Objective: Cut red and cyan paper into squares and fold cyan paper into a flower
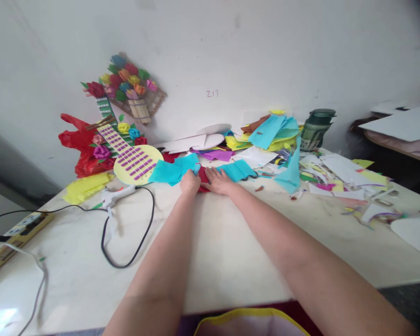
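Note:
In the head view, my left hand [190,182] is closed, its fingers curled at the right end of a light blue crepe paper piece [173,169]. My right hand [220,181] lies flat, fingers spread, over a piece of red paper [203,175] on the table. Both hands are close together, with the red paper showing between them. Another light blue paper piece [240,171] extends to the right from behind my right hand. Fine detail at my left fingertips is blurred.
A yellow guitar-shaped craft [140,163] and a glue gun [119,195] with a looping black cord are at left. A power strip [19,228] lies on the left edge. Paper scraps [339,172] and a green bottle [317,130] are at right. The wall stands behind.

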Demonstrator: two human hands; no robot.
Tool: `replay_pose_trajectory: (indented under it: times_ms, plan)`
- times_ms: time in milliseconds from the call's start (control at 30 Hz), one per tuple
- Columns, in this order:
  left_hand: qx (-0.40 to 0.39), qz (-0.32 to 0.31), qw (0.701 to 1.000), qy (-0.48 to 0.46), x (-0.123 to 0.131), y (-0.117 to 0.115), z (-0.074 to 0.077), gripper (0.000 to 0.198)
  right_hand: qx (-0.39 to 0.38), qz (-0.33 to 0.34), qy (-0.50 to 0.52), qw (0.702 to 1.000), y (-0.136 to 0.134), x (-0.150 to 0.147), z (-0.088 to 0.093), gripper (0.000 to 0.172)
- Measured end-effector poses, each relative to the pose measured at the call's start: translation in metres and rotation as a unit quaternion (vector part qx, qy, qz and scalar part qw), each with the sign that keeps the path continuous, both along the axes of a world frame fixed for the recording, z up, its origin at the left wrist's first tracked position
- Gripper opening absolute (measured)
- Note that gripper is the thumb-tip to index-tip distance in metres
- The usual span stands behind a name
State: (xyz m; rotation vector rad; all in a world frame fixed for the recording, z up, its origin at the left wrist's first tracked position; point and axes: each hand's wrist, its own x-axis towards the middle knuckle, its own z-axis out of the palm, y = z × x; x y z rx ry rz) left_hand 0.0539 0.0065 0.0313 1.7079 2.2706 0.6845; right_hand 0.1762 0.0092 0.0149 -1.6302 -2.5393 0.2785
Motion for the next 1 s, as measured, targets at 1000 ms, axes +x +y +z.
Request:
replay_pose_trajectory:
  times_ms: [1000]
  plan:
    - [0.022,0.012,0.999,0.028,0.004,0.000,-0.005,0.033,-0.030,-0.032,-0.013,0.999,0.016,0.020,-0.002,0.062]
